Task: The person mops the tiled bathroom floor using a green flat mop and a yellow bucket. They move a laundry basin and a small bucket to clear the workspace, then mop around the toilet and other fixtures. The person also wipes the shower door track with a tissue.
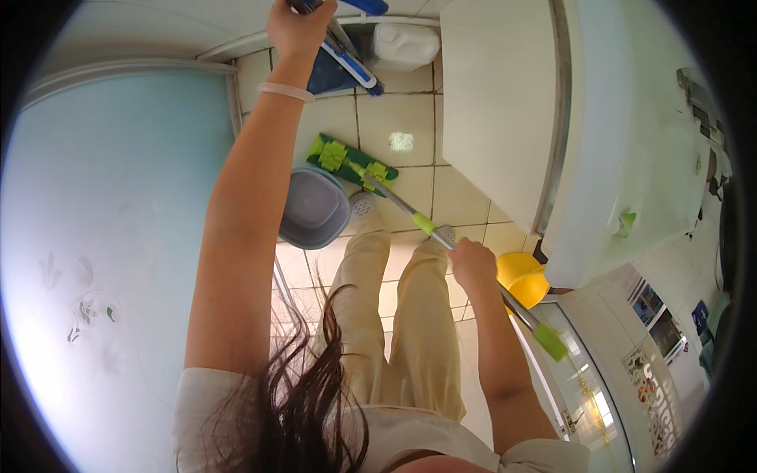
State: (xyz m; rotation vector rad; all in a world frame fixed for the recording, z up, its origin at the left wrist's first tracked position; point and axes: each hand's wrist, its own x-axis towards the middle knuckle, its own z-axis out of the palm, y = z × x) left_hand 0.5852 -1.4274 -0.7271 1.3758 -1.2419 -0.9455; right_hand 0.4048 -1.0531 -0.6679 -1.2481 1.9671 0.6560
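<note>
My right hand [474, 267] is closed around the metal pole of a flat mop [397, 201]. The mop's green head [353, 163] lies on the tiled floor, in front of my feet. Stretched far forward, my left hand [300, 31] grips a dark handle at the top edge of the view; its upper end is cut off. Below that hand are a blue-and-white broom [350, 64] with blue bristles and a dark blue dustpan [329, 75]. Whether the handle belongs to either of them, I cannot tell.
A grey plastic basin [314, 208] stands by my foot. A white plastic jug [406, 46] sits by the far wall, near a white cabinet [502, 112] under a washbasin counter [627, 154]. A yellow bucket [523, 279] is at right. Frosted glass [118, 207] borders the left.
</note>
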